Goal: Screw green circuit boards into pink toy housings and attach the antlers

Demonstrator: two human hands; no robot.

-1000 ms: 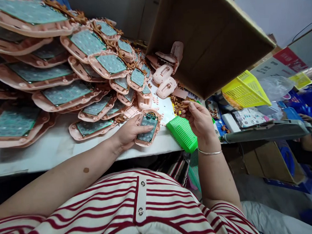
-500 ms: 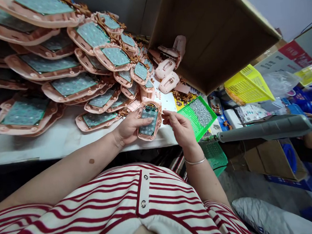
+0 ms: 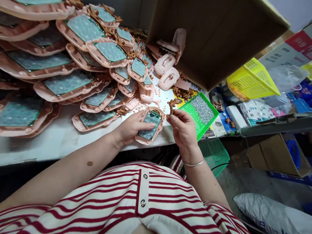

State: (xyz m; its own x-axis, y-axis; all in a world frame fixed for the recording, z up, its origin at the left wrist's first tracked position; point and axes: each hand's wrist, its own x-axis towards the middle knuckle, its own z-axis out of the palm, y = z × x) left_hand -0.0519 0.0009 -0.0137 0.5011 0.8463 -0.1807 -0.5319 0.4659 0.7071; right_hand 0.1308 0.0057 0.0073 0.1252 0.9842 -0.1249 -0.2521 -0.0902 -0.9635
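My left hand [image 3: 132, 128] grips a pink plastic housing half [image 3: 161, 121] by its left side, thumb lying across the green circuit board [image 3: 147, 130] set inside it. Just right of the housing, my right hand [image 3: 183, 128] pinches a small brown branched plastic piece [image 3: 172, 104] between thumb and fingers, held upright and apart from the housing. Beyond my hands lie several loose pink shells [image 3: 168, 78] and a pile of similar brown pieces [image 3: 182, 93].
Stacked pink housings with green boards [image 3: 70, 82] fill the left of the white table [image 3: 59, 147]. A green tray [image 3: 196, 118] of small metal parts sits right of my right hand. A large cardboard box [image 3: 206, 31] leans behind, with a yellow basket [image 3: 252, 80] beside it.
My right hand has turned upward and moved slightly away from the housing, bringing the brown piece into clear sight. The housing has tilted a little in my left hand.
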